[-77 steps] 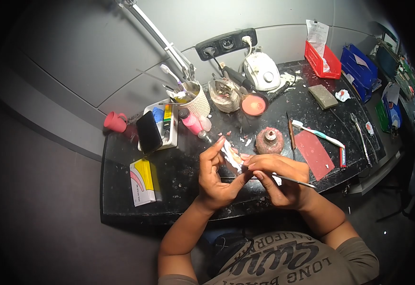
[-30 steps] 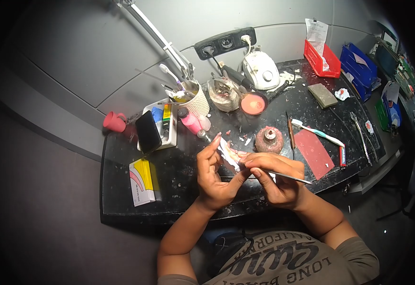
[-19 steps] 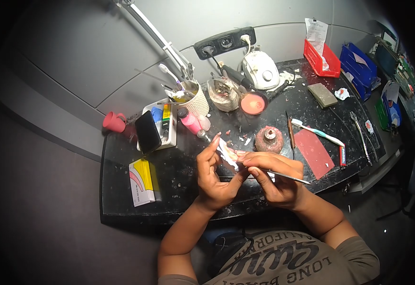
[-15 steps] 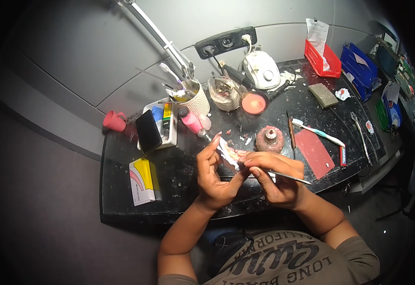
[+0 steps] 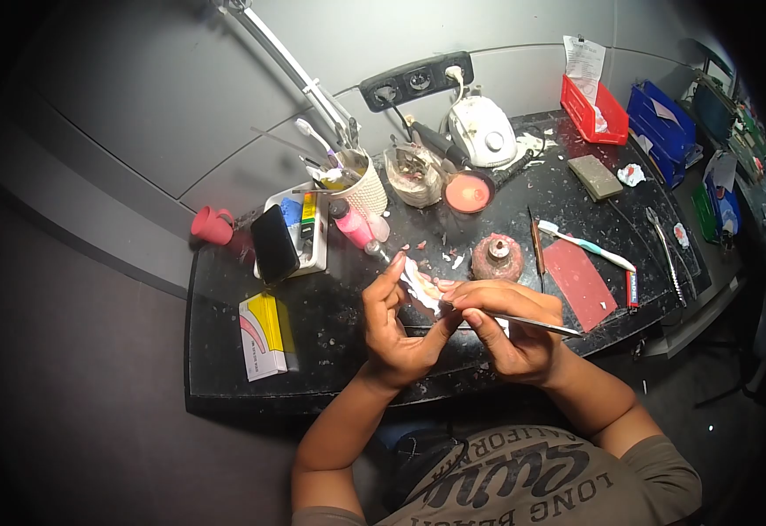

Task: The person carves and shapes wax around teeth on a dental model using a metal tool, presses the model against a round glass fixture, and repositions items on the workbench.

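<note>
My left hand [image 5: 391, 340] is closed around a small white piece with pinkish areas [image 5: 420, 286], which looks like a plaster dental cast with wax. Its fingers and thumb hold it up from the far and near sides. In my right hand [image 5: 523, 337] a thin metal carving tool [image 5: 542, 325] is gripped like a pen, its handle pointing right. The working tip lies at the white piece, mostly hidden by my fingers. Just beyond my right hand stands a pink-stained spirit burner [image 5: 498, 259]. A pink wax sheet [image 5: 581, 285] lies to the right.
On the black bench [image 5: 330, 373] are a toothbrush [image 5: 589, 245], a wooden-handled knife [image 5: 537, 245], a bowl of pink wax [image 5: 468, 191] and a white drill unit [image 5: 483, 130]. To the left are a phone [image 5: 275, 245], a pink bottle [image 5: 353, 224] and a yellow-white box [image 5: 262, 336].
The carving tool's handle end has shifted slightly to the right and up. The white piece has tilted very little; both hands stay almost in place.
</note>
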`<move>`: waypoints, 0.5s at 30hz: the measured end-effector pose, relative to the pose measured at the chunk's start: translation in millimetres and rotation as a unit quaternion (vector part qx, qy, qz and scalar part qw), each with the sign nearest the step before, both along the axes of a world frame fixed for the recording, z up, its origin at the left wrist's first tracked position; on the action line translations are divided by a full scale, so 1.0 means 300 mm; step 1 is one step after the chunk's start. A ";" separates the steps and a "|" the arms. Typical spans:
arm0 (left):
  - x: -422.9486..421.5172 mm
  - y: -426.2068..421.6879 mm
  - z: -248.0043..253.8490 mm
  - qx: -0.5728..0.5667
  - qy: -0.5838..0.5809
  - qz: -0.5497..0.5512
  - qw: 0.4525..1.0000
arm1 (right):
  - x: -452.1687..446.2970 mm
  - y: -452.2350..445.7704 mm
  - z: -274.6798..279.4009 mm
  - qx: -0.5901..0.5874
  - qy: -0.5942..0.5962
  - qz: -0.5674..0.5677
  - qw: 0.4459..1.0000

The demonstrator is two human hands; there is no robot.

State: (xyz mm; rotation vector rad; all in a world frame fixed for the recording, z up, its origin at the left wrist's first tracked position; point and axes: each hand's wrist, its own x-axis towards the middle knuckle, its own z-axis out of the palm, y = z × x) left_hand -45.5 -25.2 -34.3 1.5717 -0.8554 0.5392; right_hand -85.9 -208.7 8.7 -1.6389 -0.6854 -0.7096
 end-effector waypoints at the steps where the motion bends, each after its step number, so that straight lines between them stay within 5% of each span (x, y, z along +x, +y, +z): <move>1: 0.002 0.001 -0.004 0.000 0.000 0.000 1.000 | 0.000 0.000 0.004 -0.007 -0.001 0.000 1.000; 15: 0.001 -0.003 0.003 -0.031 0.037 -0.028 0.998 | 0.002 0.012 0.004 -0.015 -0.005 -0.003 1.000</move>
